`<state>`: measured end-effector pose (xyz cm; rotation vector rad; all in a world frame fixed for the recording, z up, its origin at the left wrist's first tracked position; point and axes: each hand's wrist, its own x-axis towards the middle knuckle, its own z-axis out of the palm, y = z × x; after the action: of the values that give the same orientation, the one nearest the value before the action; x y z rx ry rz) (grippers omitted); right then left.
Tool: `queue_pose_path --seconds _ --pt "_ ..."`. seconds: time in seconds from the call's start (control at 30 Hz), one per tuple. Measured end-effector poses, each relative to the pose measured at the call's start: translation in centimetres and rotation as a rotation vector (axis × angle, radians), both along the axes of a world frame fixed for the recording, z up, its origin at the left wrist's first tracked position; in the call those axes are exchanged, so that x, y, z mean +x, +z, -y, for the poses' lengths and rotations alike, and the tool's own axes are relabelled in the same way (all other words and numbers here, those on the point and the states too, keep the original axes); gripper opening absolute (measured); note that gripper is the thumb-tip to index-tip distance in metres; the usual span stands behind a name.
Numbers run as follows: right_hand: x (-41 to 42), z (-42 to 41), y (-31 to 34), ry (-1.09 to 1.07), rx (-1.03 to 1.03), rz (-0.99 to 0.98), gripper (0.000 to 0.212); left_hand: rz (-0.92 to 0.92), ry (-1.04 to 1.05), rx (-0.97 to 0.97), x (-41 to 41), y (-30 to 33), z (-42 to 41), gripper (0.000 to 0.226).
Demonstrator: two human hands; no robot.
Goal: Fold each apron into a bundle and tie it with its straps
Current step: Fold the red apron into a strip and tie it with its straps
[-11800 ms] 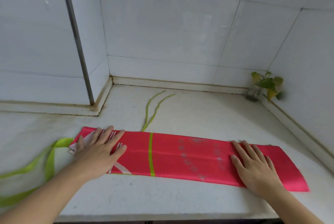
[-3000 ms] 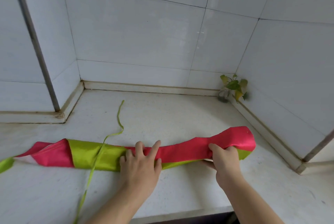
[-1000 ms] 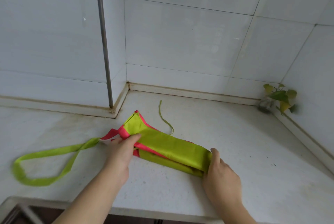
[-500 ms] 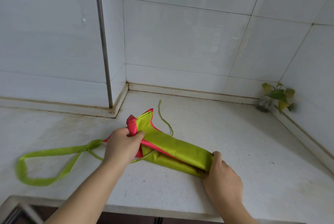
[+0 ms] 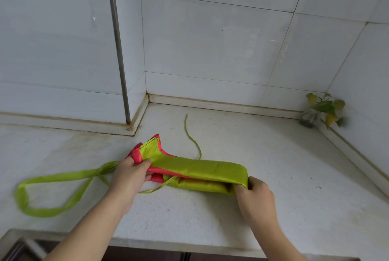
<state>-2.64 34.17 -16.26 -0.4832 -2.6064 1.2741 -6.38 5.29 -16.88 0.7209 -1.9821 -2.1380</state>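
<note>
Green-and-pink, one folded apron (image 5: 195,169): my left hand (image 5: 130,173) pinches its upper layer, right hand (image 5: 255,194) grips the fold; two thin straps (image 5: 190,136), apparently.

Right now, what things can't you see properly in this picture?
All from the head view:
- The right hand covers the folded end of the apron, so the layers there are hidden.
- The left hand hides where the wide strap loop joins the apron.
- The thin strap goes behind the apron; its other end is hidden.
- The little plant is too small and blurry to tell its pot.
</note>
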Motion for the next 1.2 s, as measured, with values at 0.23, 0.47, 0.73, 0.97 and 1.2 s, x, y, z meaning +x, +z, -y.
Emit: queue_pose_path --seconds 0.23,0.47,0.73,0.97,1.2 --pt "0.1 -0.8 -1.0 0.032 0.578 0.086 0.016 0.035 0.083 -0.527 -0.1 -0.8 1.2 0.023" --pt "0.3 -1.7 -2.0 0.177 0.753 -0.153 0.077 0.029 0.024 -0.861 -0.3 -0.7 1.0 0.029" --pt "-1.2 -2.6 -2.0 0.497 0.898 -0.055 0.068 0.085 -0.008 -0.989 -1.4 -0.6 2.1 0.030" --pt "-1.3 -3.1 -2.1 0.524 0.964 0.002 0.074 -0.210 -0.088 -1.511 -1.5 -0.9 0.8 0.058" --pt "-1.3 -3.8 -0.5 0.649 0.863 0.181 0.082 -0.124 -0.597 -1.099 -2.2 -2.5 -0.8 0.062"
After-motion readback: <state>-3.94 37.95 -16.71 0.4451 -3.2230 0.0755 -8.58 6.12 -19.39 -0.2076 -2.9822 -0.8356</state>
